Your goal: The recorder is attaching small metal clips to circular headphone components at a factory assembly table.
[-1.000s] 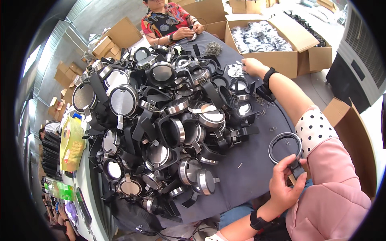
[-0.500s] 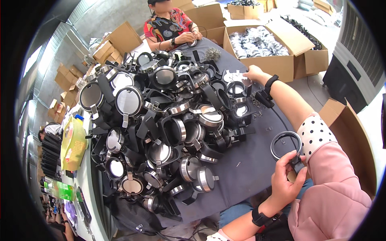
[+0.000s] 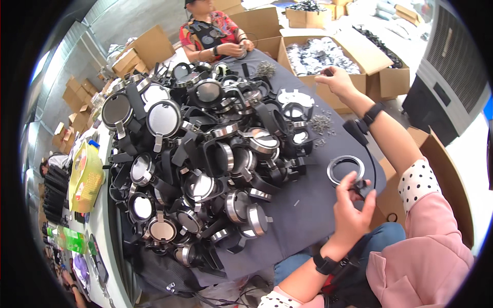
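My left hand [image 3: 352, 210] is closed on the black tab of a ring-shaped part [image 3: 328, 172], which has a silver metal rim and an open middle. It is held tilted over the table's near right side. My right hand [image 3: 340, 84] is raised past the table's right edge, fingers pinched on a small dark piece [image 3: 327, 73] too small to name. To the left rises a large heap of round metal-and-black parts [image 3: 205, 154] with black handles. White flat pieces [image 3: 295, 97] lie at the heap's right side, beside a little pile of small metal clips [image 3: 322, 123].
Across the table a person [image 3: 210, 36] works on a round part. Behind my right hand stands a cardboard box [image 3: 323, 56] of wrapped parts. A black device [image 3: 357, 131] with a cord hangs by my right wrist. At left is a yellow basket [image 3: 87, 177]; at right, a grey cooler [image 3: 439, 77].
My right hand has lifted away from the white pieces, up and to the right, with a small dark piece in its fingers. My left hand has shifted slightly left and up with the ring-shaped part.
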The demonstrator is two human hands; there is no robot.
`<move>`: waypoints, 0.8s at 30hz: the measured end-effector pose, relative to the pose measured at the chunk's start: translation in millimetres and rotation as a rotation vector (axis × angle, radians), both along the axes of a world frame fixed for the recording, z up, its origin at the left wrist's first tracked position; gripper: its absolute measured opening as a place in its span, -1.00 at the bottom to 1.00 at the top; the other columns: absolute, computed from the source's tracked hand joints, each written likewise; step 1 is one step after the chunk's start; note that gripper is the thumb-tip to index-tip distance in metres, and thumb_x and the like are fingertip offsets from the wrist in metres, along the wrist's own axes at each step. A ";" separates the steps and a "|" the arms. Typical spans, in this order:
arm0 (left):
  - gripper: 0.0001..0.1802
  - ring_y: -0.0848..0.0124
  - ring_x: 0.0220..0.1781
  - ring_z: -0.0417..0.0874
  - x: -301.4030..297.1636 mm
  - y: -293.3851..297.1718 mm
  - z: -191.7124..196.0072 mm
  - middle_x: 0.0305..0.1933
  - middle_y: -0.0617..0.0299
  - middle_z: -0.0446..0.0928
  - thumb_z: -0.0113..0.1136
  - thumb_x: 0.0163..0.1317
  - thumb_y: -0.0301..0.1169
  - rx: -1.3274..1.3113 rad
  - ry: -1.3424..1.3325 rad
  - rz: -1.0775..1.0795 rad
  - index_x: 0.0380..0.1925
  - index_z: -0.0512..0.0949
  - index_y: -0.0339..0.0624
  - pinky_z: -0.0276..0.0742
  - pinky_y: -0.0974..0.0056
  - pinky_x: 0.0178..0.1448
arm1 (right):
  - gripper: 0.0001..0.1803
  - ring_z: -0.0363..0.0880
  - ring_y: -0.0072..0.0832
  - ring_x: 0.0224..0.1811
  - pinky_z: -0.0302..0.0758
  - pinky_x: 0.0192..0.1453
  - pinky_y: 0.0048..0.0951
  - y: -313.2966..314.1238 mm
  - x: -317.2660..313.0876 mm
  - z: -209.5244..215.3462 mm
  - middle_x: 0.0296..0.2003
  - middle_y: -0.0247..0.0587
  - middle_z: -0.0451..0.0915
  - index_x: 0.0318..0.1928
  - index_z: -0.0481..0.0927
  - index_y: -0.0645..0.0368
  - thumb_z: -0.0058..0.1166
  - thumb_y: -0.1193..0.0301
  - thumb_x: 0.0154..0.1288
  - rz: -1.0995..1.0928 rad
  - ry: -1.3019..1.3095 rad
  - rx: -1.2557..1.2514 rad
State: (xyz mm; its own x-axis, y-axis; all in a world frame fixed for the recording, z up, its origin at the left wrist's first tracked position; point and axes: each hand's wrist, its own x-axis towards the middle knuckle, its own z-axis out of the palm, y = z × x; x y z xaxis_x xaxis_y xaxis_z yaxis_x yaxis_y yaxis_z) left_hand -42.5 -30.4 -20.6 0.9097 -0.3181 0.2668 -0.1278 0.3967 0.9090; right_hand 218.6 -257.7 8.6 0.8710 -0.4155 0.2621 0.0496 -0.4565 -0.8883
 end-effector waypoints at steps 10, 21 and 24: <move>-0.05 0.48 -0.31 0.62 7.0 2.8 7.1 -0.11 0.02 0.59 0.22 0.17 -0.59 0.128 -0.110 0.051 0.43 -0.17 -0.22 0.57 0.42 -0.22 | -0.83 0.50 -0.64 -0.34 0.43 -0.25 -0.61 76.8 -276.7 51.4 -0.28 -0.22 0.62 -0.42 0.64 0.22 0.28 0.71 -0.05 0.122 -0.435 0.116; -0.07 0.42 -0.24 0.66 0.4 -3.9 -4.0 -0.17 0.06 0.60 0.33 0.08 -0.55 0.317 -0.406 0.111 0.40 0.02 -0.27 0.58 0.38 -0.18 | -0.75 0.61 -0.38 -0.43 0.54 -0.39 -0.47 90.2 -299.1 5.4 -0.42 -0.25 0.60 -0.36 0.67 0.17 0.33 0.67 -0.14 0.145 -0.503 -0.345; -0.11 0.32 -0.25 0.71 -1.1 -5.5 -6.1 -0.19 0.00 0.62 0.37 0.06 -0.54 0.323 -0.451 0.111 0.37 0.10 -0.30 0.64 0.32 -0.19 | -0.70 0.61 -0.35 -0.42 0.54 -0.40 -0.44 86.2 -295.6 1.3 -0.41 -0.25 0.61 -0.33 0.66 0.16 0.31 0.68 -0.18 0.190 -0.567 -0.414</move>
State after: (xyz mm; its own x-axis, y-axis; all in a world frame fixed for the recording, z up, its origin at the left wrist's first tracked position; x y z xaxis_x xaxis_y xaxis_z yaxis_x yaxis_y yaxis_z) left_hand -43.6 -35.9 -26.7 0.7611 -0.3570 0.5416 -0.5568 0.0689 0.8278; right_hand -77.0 -171.5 9.9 0.6021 -0.0399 0.7975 0.5626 -0.6875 -0.4592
